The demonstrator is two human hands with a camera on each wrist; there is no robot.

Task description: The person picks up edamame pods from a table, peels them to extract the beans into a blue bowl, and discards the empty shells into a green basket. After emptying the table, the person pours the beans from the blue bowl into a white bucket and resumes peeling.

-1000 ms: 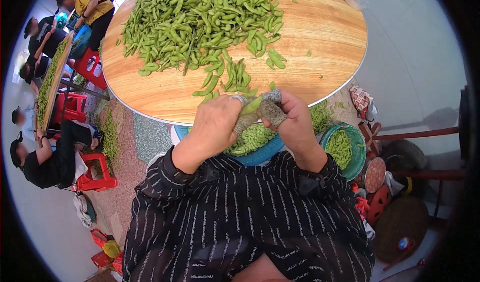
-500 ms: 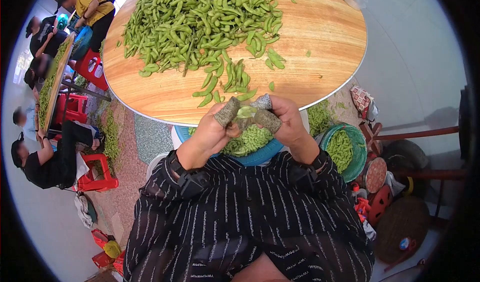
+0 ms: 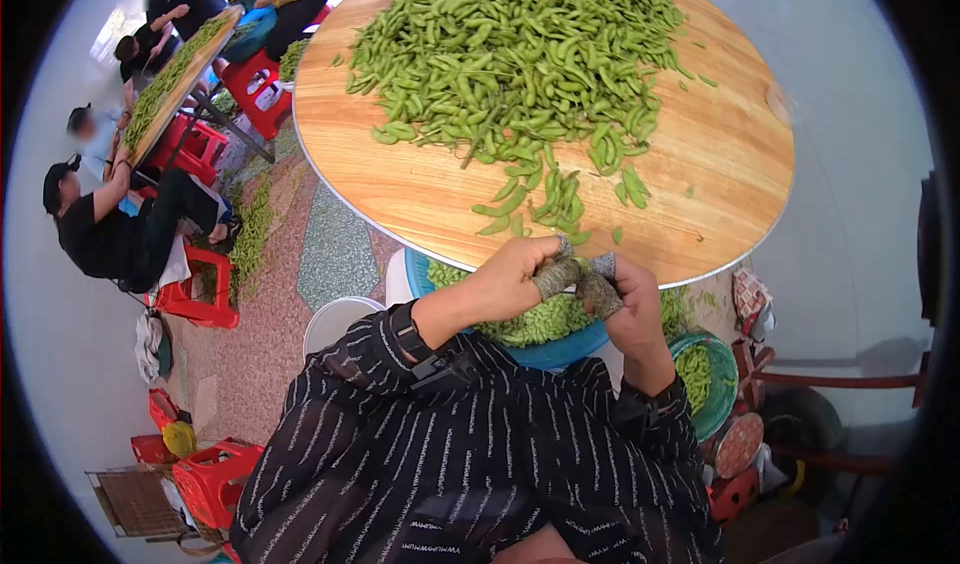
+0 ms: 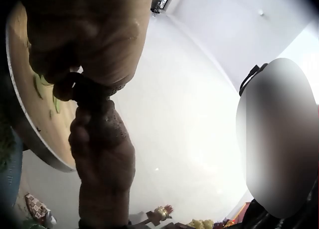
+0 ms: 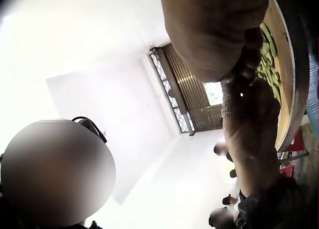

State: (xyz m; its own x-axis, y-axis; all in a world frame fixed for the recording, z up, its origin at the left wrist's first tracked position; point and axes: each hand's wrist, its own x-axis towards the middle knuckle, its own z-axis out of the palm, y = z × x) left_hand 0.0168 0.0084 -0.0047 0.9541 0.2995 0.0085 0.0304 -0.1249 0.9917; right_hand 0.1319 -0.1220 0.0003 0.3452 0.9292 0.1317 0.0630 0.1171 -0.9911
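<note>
Just off the near edge of the round wooden table (image 3: 720,199), my left hand (image 3: 508,282) and right hand (image 3: 633,309) meet at their fingertips. Grey cloth wraps cover the thumb and forefinger of each. Both hands pinch a green soybean pod (image 3: 579,262), mostly hidden by the wrapped fingers. In the left wrist view the two hands, dark against the wall, press together at the thumbs. Below them, shelled green beans (image 3: 535,326) fill a blue basin (image 3: 562,357). A large heap of pods (image 3: 520,59) covers the table's far part, with several loose pods (image 3: 560,202) close to my fingers.
A green bucket (image 3: 736,376) of pods or beans stands to the right, beside a wooden frame (image 3: 840,380). On the left are a white bucket (image 3: 342,311) and a red stool (image 3: 207,294). Several people sit or stand at another pod-covered table (image 3: 185,84).
The head view has turned, so the table sits further right and lower. The pod showed plainly between my hands before and looked split half a second ago; now the fingers have closed over it.
</note>
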